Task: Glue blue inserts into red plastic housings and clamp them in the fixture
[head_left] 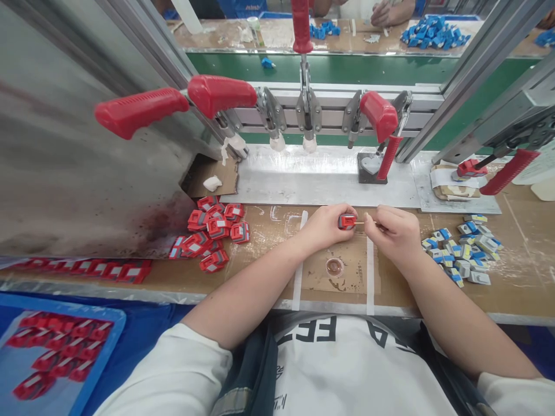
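Working: both hands meet over the middle of the tabletop [520, 242], joined on one small part.
Left hand [325, 226]: its grip is closed on a small red part [347, 221], pinched between thumb and fingers and held just above the tabletop.
Right hand [392, 231]: its grip is closed on a thin stick [362, 220] whose tip touches the right end of the small red part; what the stick is made of is too small to tell.
Step in hand: judging by the pose, the stick is being worked into or dabbed onto the end of the part, with the left hand as the holder.
Next move calls for: a steady left-hand pinch and a fine, straight push of the tip; a slip would send the stick past the part toward the fingers.
Dish [335, 267]: a small round brownish dish sits on a taped cardboard pad just below the hands, apart from them.
Red pile [212, 234]: a heap of like red parts lies to the left of the left hand, well within reach.
Blue-and-white pile [463, 251]: small blue, white and yellow pieces lie to the right of the right hand.
Toggle clamps [221, 95]: red-handled clamps stand in a row on the rail behind the hands, over a metal plate.
Blue tray [108, 318]: at lower left, holding more red parts.
Other person: a hand [388, 11] works at the far bench among blue pieces.
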`<state>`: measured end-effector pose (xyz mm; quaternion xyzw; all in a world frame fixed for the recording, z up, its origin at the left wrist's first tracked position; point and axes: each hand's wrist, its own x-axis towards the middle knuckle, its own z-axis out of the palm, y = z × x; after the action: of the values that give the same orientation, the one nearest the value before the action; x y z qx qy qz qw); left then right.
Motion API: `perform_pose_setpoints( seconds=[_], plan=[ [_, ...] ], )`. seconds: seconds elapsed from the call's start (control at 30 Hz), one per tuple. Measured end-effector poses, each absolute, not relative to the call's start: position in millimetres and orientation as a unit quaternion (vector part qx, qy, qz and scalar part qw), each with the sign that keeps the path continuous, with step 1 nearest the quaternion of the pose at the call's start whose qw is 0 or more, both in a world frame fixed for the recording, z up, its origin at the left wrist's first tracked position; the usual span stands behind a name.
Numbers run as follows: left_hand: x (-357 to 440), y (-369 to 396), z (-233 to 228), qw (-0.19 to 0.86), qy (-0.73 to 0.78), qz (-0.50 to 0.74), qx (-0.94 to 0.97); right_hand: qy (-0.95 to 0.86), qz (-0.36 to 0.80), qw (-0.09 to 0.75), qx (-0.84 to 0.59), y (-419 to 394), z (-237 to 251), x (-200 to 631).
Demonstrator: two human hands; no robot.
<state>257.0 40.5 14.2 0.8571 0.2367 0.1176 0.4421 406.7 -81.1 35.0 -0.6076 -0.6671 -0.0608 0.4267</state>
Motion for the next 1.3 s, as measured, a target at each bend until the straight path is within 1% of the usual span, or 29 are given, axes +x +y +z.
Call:
perform_pose_setpoints(
  seconds=[0.4,0.57,0.63,0.7,0.77,0.83,0.9,0.97,1.03,1.1,1.3],
  plan=[
    [259.4,37.4,16.6,0.412,0.239,0.105,0.873,-0.718,-0.035,0.413,-0.559,-83.2,36.1,400.2],
    [258.8,38.5,13.3,0.42,0.233,0.12,0.869,-0.705,-0.064,0.397,-0.584,-83.5,36.8,404.9],
    [258.2,39.4,11.5,0.435,0.232,0.13,0.86,-0.694,-0.066,0.405,-0.592,-84.9,39.3,406.2],
    [257.8,40.3,10.9,0.459,0.233,0.144,0.845,-0.687,-0.037,0.432,-0.583,-87.8,43.5,404.8],
    [257.3,41.1,11.5,0.481,0.238,0.162,0.828,-0.704,0.027,0.445,-0.553,-91.9,47.5,399.6],
    [256.7,41.9,13.0,0.491,0.251,0.176,0.815,-0.745,0.105,0.405,-0.519,-96.0,48.9,390.9],
    [255.7,42.8,14.6,0.495,0.263,0.183,0.808,-0.778,0.161,0.321,-0.515,-99.0,47.2,380.3],
    [254.3,43.6,15.8,0.503,0.265,0.186,0.802,-0.783,0.174,0.236,-0.549,-101.2,45.2,371.2],
    [253.0,44.3,16.7,0.512,0.263,0.189,0.795,-0.773,0.153,0.17,-0.592,-104.9,46.5,367.9],
    [251.9,44.5,17.5,0.513,0.269,0.193,0.792,-0.756,0.122,0.123,-0.631,-112.9,53.0,373.8],
    [250.4,42.3,20.1,0.489,0.28,0.193,0.804,-0.636,0.009,0.06,-0.769,-159.2,76.3,437.1]
  ],
)
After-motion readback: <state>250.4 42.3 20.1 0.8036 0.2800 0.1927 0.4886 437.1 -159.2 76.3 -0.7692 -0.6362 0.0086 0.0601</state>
